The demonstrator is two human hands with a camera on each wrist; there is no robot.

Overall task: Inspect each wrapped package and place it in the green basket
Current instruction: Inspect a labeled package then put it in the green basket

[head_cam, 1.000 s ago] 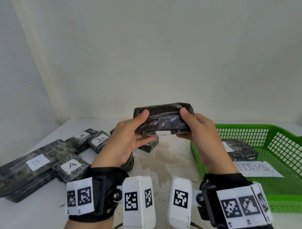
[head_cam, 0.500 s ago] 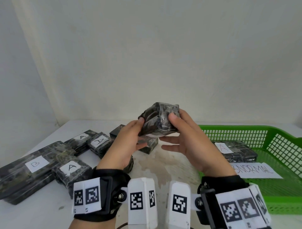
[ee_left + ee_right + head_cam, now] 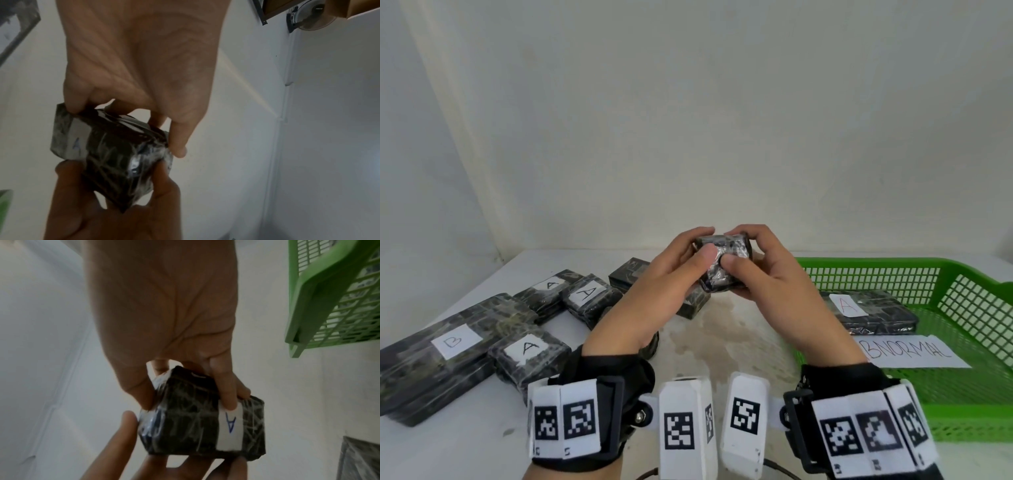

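Head view: my left hand [image 3: 667, 284] and right hand [image 3: 767, 284] both pinch one small wrapped package [image 3: 724, 265], thumbs on its near end, held above the table [image 3: 722, 335], left of the green basket [image 3: 962, 274].

Left wrist: fingers [image 3: 179, 141] curled round its edges.

Right wrist: fingertips [image 3: 230, 400] press its white "A" label [image 3: 230, 430]; basket at upper right.

Both hands raised together, left hand [image 3: 661, 274] and right hand [image 3: 767, 274] curled, thumbs side by side.
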